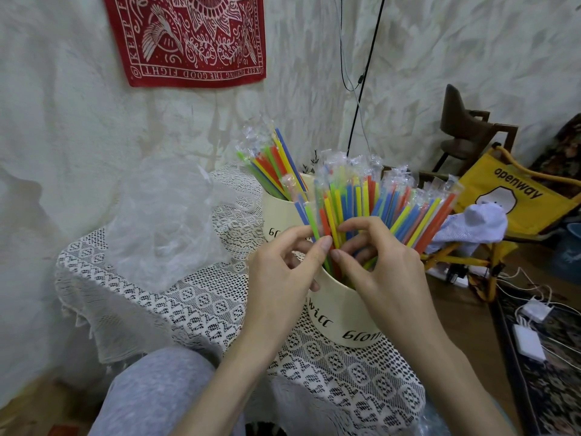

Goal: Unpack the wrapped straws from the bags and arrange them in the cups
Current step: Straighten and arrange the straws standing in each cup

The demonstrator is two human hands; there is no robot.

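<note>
1. Both hands work at the mouth of the near cream cup (pixel 342 313) on the lace-covered desk (pixel 195 303). The left hand (pixel 283 278) pinches a few wrapped straws (pixel 361 196) between thumb and fingers; the right hand (pixel 377 265) curls its fingers into the bundle, grasping more.
2. The grip sits low on the straws, just above the rim, probably to spread and settle them evenly.
3. The straws stand with their long axes near upright, lower ends inside the cup, crimped wrapper tips fanning up and rightward.
4. The far cup (pixel 279 212), just behind, holds a smaller bunch (pixel 270 158) leaning up and to the left.
5. An emptied clear plastic bag (pixel 163 221) lies to the left on the desk.
</note>
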